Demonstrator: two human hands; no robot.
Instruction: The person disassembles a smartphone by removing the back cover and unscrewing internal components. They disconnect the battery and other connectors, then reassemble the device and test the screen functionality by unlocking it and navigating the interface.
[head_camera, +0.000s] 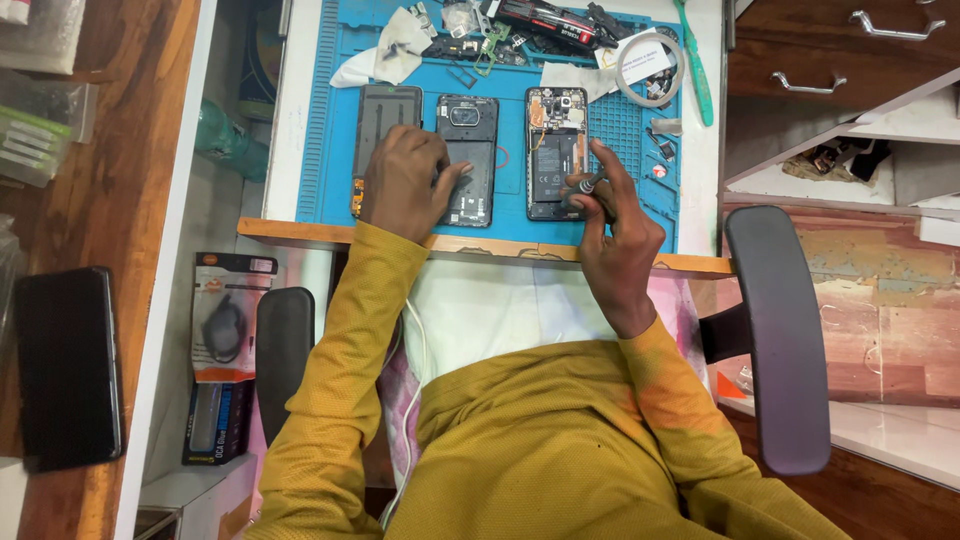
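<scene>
1. On the blue repair mat (330, 150) that covers the worktop, three phone parts lie side by side: a dark screen frame (385, 115) on the left, a back cover with a camera window (468, 125) in the middle, and the opened phone body (555, 130) on the right, its battery and circuit board exposed.
2. My right hand (620, 235) is closed around a small screwdriver (588, 186), fingers pinching the slim dark handle, with the tip down at the lower end of the opened phone body.
3. My left hand (405, 185) lies flat and loose, grasping nothing; the palm rests over the lower part of the screen frame and the fingertips reach onto the back cover beside it.
4. I judge the opened phone body light but fragile: the board and thin flex strips would not take pressure, so I would hold it only by its long outer edges.
5. The battery looks soft-skinned; I would keep the driver tip off it.
6. The screwdriver is light, stiff and thin, likely to roll in the fingers, so a fingertip pinch near its middle suits it.
7. The back cover looks smooth and slippery; the mat's surface should keep it from sliding.
8. Above the parts lie a roll of tape (648, 68), a green toothbrush (695, 65) and loose scraps, well apart from my hands.
</scene>
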